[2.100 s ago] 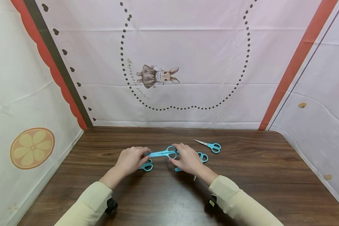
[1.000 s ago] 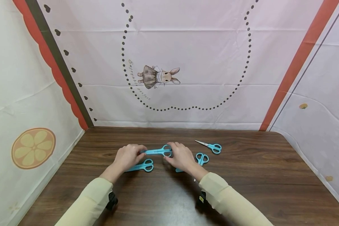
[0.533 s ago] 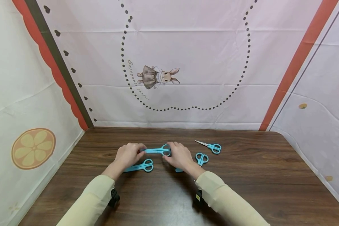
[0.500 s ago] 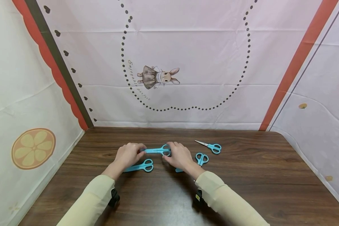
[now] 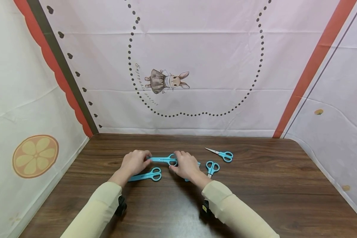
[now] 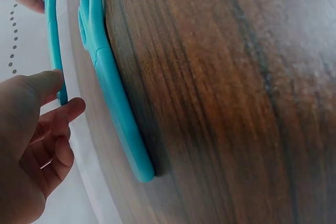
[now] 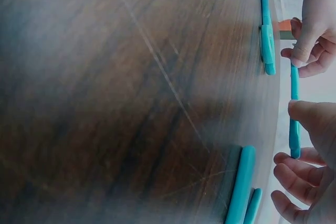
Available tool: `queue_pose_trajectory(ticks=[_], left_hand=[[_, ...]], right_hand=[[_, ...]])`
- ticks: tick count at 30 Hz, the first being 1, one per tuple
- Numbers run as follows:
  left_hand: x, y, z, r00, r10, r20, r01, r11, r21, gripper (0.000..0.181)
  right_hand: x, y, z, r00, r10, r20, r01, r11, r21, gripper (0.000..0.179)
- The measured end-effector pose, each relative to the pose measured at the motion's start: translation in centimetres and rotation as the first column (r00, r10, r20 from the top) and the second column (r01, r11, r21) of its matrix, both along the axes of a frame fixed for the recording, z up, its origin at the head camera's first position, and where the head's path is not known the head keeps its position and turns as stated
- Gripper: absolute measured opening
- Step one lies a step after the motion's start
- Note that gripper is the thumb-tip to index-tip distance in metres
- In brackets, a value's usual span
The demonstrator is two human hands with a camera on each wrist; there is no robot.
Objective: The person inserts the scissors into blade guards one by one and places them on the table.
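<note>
A pair of light-blue scissors (image 5: 162, 159), its blades inside a matching blue sheath, is stretched between both hands above the table. My left hand (image 5: 134, 162) pinches the sheath's tip between thumb and fingers. At the other end, my right hand (image 5: 186, 165) grips the finger loops. The left wrist view shows the held scissors edge-on, away from the tabletop. A second sheathed pair of scissors (image 6: 118, 103) lies on the table just in front of my left hand. Two blue sheaths (image 7: 241, 184) lie near my right hand, partly hidden by it in the head view.
Two unsheathed scissors lie to the right: one pair (image 5: 226, 156) further back with its blades pointing left, another pair (image 5: 212, 167) beside my right wrist, blades partly hidden. The brown wooden table (image 5: 270, 185) meets a printed cloth backdrop (image 5: 214, 79) at its back edge.
Both hands have shifted left with the sheathed scissors between them. The second sheathed pair and the unsheathed pair by my right wrist show more fully now.
</note>
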State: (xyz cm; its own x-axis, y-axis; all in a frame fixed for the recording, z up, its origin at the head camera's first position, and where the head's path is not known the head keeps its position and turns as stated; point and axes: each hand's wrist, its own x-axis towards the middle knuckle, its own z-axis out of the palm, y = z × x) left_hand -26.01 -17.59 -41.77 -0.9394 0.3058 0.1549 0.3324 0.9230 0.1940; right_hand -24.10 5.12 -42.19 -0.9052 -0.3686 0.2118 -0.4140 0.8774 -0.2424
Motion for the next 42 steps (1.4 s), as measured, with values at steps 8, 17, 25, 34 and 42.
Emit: queue_pose_trajectory(ticks=[8, 17, 25, 34, 42], left_hand=[[-0.4, -0.2, -0.3, 0.998, 0.027, 0.048, -0.028, 1.000, 0.009, 0.019], [-0.7, -0.4, -0.7, 0.998, 0.039, 0.055, -0.039, 0.999, -0.002, 0.018], [-0.8, -0.5, -0.9, 0.997, 0.043, 0.058, -0.043, 0.999, -0.002, 0.016], [-1.0, -0.7, -1.2, 0.995, 0.055, 0.078, -0.056, 0.998, 0.016, 0.018], [-1.0, -0.8, -1.3, 0.994, 0.065, 0.082, -0.068, 0.997, 0.032, 0.018]], right_hand=[[0.1, -0.4, -0.2, 0.999, 0.011, -0.039, -0.009, 0.998, 0.058, 0.055], [0.1, -0.8, -0.5, 0.999, 0.000, -0.052, 0.004, 0.997, 0.074, 0.053], [0.1, -1.1, -0.4, 0.999, -0.013, -0.048, 0.016, 0.997, 0.069, 0.052], [0.0, -1.4, -0.5, 0.999, -0.028, -0.018, 0.029, 0.998, 0.057, 0.051], [-0.3, -1.5, -0.7, 0.999, -0.045, 0.024, 0.044, 0.998, 0.043, 0.053]])
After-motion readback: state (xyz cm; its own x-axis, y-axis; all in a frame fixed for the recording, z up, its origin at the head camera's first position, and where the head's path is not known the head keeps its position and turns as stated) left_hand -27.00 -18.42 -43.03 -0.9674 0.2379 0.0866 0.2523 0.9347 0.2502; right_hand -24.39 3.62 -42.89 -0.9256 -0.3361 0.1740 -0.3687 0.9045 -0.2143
